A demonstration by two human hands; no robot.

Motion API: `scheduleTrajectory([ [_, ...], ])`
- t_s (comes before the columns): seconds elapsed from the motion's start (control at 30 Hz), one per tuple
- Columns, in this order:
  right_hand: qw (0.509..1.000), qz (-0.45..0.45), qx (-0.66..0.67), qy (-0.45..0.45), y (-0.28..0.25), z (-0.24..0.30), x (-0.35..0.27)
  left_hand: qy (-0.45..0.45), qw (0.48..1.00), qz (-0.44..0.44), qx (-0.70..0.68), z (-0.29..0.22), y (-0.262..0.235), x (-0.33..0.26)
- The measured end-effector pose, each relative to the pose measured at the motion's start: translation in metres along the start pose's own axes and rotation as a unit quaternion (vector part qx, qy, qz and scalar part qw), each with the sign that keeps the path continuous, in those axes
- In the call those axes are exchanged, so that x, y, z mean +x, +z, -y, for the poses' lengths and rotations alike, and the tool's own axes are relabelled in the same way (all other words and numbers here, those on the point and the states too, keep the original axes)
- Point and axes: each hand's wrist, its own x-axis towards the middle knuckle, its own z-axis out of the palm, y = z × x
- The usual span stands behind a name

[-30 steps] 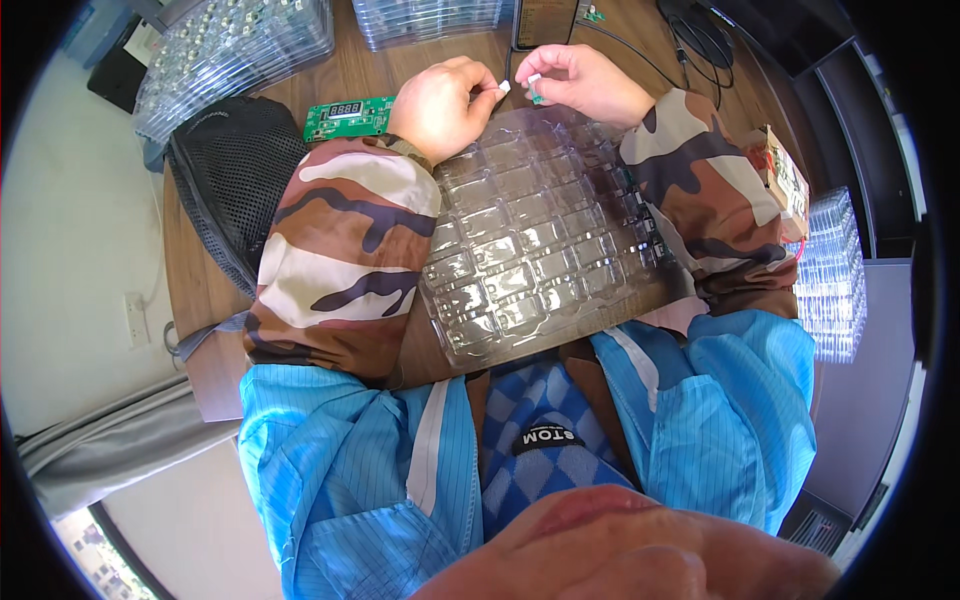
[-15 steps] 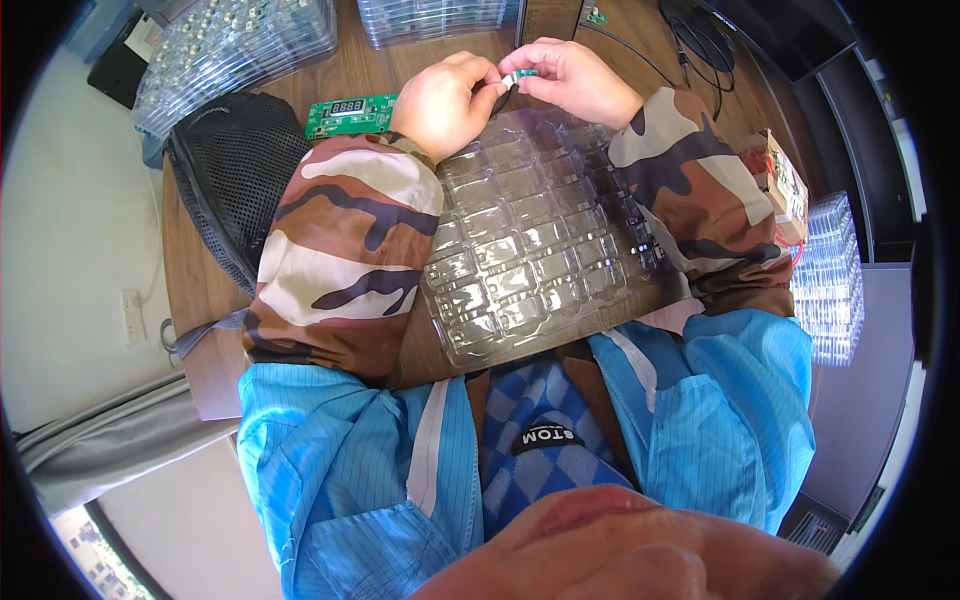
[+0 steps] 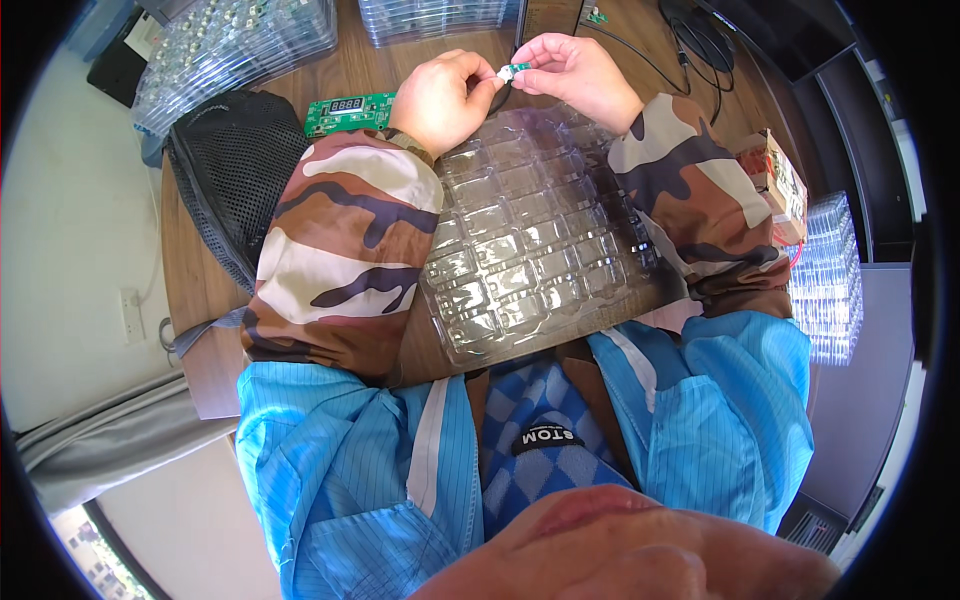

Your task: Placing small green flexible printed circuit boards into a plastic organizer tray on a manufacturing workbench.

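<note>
Above the far edge of a clear plastic blister tray (image 3: 535,235), my two hands meet. Thumb and finger of my right hand (image 3: 585,82) pinch a small green circuit board (image 3: 521,67). My left hand (image 3: 440,105) is closed at a white connector (image 3: 505,73) against the board's left end; whether the two are joined is too small to tell. A black cable (image 3: 498,101) hangs just below the connector. Left of my left hand lies a larger green circuit board (image 3: 350,114) with a lit digit display.
Stacked clear trays holding small parts (image 3: 240,60) stand at the far left, beside a black mesh bag (image 3: 235,180). More stacked trays (image 3: 430,18) are at the back. Black cables (image 3: 690,50) coil at the far right. A cardboard box (image 3: 780,190) sits by my right sleeve.
My right hand and the small board have shifted slightly left and nearer the far edge. My left hand stays almost in place, and more of the white connector shows between the fingers.
</note>
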Motion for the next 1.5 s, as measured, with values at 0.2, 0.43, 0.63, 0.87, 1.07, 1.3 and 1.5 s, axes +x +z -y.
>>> scheduleTrajectory([
  [0.2,0.998,-0.022,-0.058,-0.016,0.0,-0.007,0.003,-0.009,1.0,0.001,-0.002,0.0,0.001,0.001],
  [0.43,0.996,-0.04,-0.075,-0.04,0.002,-0.006,0.003,0.003,1.0,0.003,0.001,0.001,0.001,0.0],
  [0.63,0.994,-0.049,-0.091,-0.046,0.003,-0.005,0.003,-0.004,1.0,0.002,0.002,-0.001,0.0,0.001],
  [0.87,0.991,-0.054,-0.096,-0.072,0.009,-0.003,0.002,0.006,0.999,-0.014,0.034,-0.002,0.001,0.0],
  [1.07,0.997,-0.04,-0.05,-0.051,0.011,-0.003,0.002,-0.002,0.999,-0.014,0.034,-0.001,0.0,-0.001],
  [1.3,0.992,-0.048,-0.094,-0.071,0.006,0.0,-0.008,0.003,1.0,0.008,0.012,0.001,0.002,0.002],
  [1.5,0.975,-0.082,-0.174,-0.108,-0.033,0.027,-0.077,-0.029,0.999,0.011,0.016,0.001,-0.001,-0.001],
])
